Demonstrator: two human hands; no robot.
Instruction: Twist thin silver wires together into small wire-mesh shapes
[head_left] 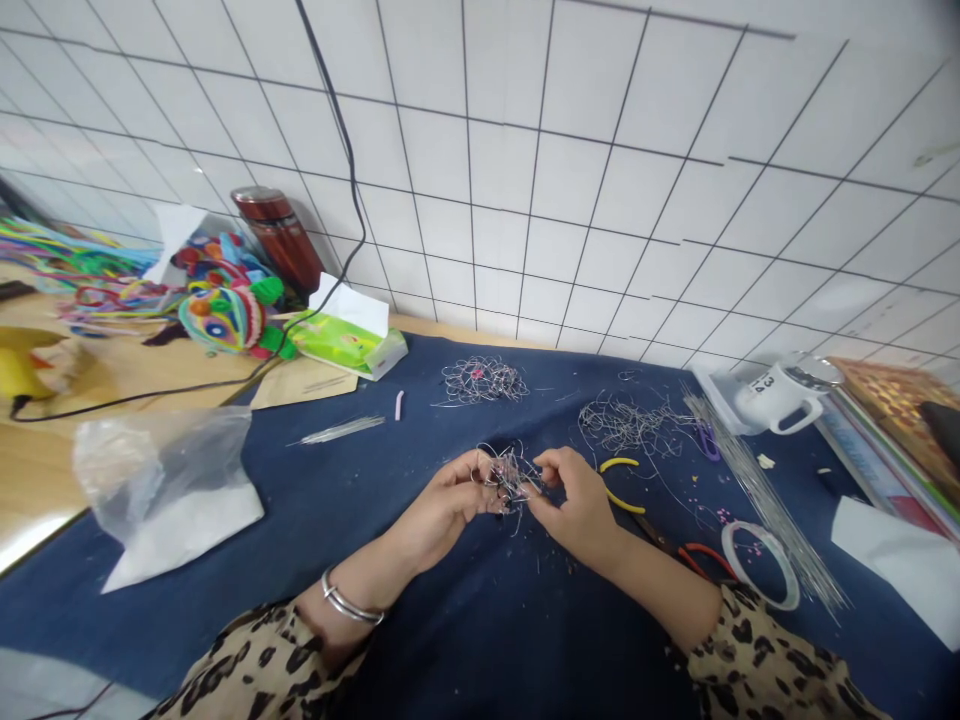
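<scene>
Between my hands, over the dark blue cloth [390, 560], is a tangled bundle of thin wire [512, 472] with small pink and dark bits in it. My left hand [454, 500] is closed on the bundle's left side, fingers curled around it. On the other side my right hand [574, 505] pinches the wire between thumb and fingers. Behind my hands lies a loose wire tangle [484, 380] with a pink spot in it. A larger grey wire tangle [630, 425] rests to the right, near yellow-handled pliers [621, 485].
Straight wires [772, 490], a clear coil [761, 565], red-handled pliers [705, 560] and a white mug [784, 395] are on the right. At left are a bag of white material [187, 510], a tissue pack [349, 340], a red flask [277, 240] and a black cable [352, 170].
</scene>
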